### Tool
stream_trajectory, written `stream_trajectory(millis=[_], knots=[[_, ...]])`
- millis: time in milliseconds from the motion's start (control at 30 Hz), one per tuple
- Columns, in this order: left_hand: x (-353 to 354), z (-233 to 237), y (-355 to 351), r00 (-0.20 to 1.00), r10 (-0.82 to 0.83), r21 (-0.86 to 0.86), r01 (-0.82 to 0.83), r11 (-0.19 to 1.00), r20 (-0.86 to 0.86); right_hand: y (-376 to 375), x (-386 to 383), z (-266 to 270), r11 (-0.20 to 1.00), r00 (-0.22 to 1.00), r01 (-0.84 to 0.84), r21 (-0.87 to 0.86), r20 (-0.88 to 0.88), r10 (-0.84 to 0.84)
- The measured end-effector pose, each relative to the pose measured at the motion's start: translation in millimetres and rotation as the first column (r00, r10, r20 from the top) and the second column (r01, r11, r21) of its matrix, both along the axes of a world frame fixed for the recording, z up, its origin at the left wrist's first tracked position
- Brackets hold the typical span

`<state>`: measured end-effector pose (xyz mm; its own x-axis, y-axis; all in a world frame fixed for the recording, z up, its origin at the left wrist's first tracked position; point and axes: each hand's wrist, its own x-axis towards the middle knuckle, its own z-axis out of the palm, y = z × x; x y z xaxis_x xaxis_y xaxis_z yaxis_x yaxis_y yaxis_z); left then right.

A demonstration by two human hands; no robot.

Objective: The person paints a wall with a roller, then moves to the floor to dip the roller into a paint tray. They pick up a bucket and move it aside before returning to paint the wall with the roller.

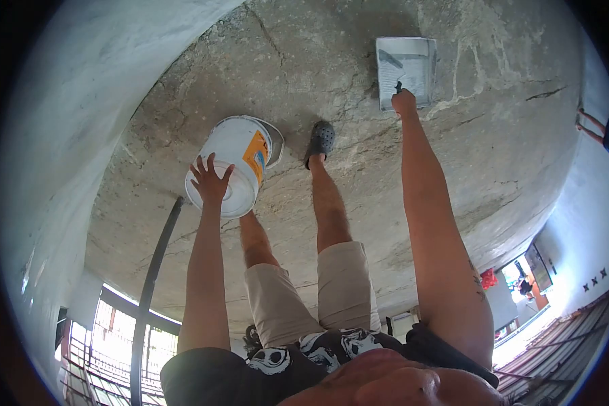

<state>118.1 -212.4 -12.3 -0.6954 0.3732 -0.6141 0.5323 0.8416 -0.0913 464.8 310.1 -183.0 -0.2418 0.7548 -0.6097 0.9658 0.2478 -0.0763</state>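
My right hand [404, 103] is closed around the black handle [398, 87] of what looks like a paint roller, over the near edge of a paint tray [423, 100]. White and grey paint coats the tray; the tool's head is hard to make out there. My left hand [211, 180], fingers spread, lies on the round near end of a white bucket [224, 141] with an orange label. The bucket looks tilted or on its side, its wire handle [279, 147] hanging at the far end.
Cracked, paint-splashed concrete floor [358, 196] surrounds my feet; one wears a dark clog [321, 139]. A pale wall [61, 122] rises at left. A dark pole [157, 264] stands left of my arm. Part of another person [597, 128] shows at far right.
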Motion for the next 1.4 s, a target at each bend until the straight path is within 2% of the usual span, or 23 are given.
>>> stream_trajectory(millis=[67,133,167,233,367,433,500,700,767,1033,1067,1133,1200,1333,1400], knots=[[2.1,-3.5,-2.9,1.0,0.009,0.01,-0.009,1.0,-0.008,-3.8,-1.0,-1.1,0.995,0.996,-0.075,0.065,-0.038,0.078],[3.6,-4.7,-3.3,1.0,0.017,0.019,-0.017,1.0,-0.016,-16.6,-19.6,18.5,0.992,0.996,0.083,-0.095,-0.012,-0.084],[3.5,-4.3,-3.5,1.0,0.016,0.027,-0.016,1.0,-0.016,-23.1,-28.6,23.9,0.992,0.997,0.078,-0.095,-0.009,-0.079],[3.2,-3.5,-4.6,1.0,0.018,0.035,-0.018,0.999,-0.013,-36.0,-44.4,30.5,1.0,1.0,-0.007,-0.017,-0.025,0.006],[3.1,-3.9,-4.2,0.999,0.04,0.05,-0.039,0.998,-0.004,-54.7,-86.6,50.4,0.999,1.0,-0.009,-0.033,0.011,0.01],[4.4,-3.3,-4.4,0.999,0.052,0.052,-0.051,0.997,-0.004,-61.4,-102.6,52.1,0.994,0.997,-0.034,-0.108,0.06,0.04],[3.8,-3.2,-4.8,0.998,0.06,0.057,-0.06,0.997,0.002,-75.0,-118.3,58.2,0.993,0.996,-0.083,-0.08,0.017,0.084],[5.8,-7.4,-9.9,0.996,0.085,0.106,-0.084,0.991,-0.009,-120.9,-186.3,71.0,0.959,0.968,-0.206,-0.196,0.106,0.229],[5.1,-3.8,-8.0,0.995,0.1,0.106,-0.099,0.989,0.004,-142.0,-209.0,74.3,0.965,0.982,-0.16,-0.209,0.07,0.178],[7.7,-10.0,-13.3,0.993,0.114,0.188,-0.109,0.976,-0.013,-215.5,-305.7,59.2,0.929,0.965,-0.251,-0.273,0.0,0.261],[6.8,-8.9,-12.1,0.993,0.122,0.184,-0.12,0.976,0.001,-222.0,-315.2,58.4,0.915,0.958,-0.285,-0.285,-0.053,0.282],[6.2,-7.8,-12.7,0.99,0.137,0.178,-0.138,0.974,0.017,-234.6,-326.3,59.9,0.898,0.946,-0.324,-0.298,-0.106,0.307],[5.4,-5.2,-12.1,0.99,0.139,0.198,-0.142,0.97,0.028,-242.1,-333.0,63.3,0.922,0.964,-0.254,-0.291,-0.158,0.216],[3.5,-2.8,-20.0,0.984,0.177,0.203,-0.178,0.963,0.026,-248.5,-311.4,75.0,0.932,0.966,-0.232,-0.279,-0.176,0.188],[-0.5,-9.3,-37.0,0.927,0.373,0.41,-0.324,0.853,-0.044,-257.2,-283.6,78.1,0.942,0.966,-0.185,-0.281,-0.228,0.122]])
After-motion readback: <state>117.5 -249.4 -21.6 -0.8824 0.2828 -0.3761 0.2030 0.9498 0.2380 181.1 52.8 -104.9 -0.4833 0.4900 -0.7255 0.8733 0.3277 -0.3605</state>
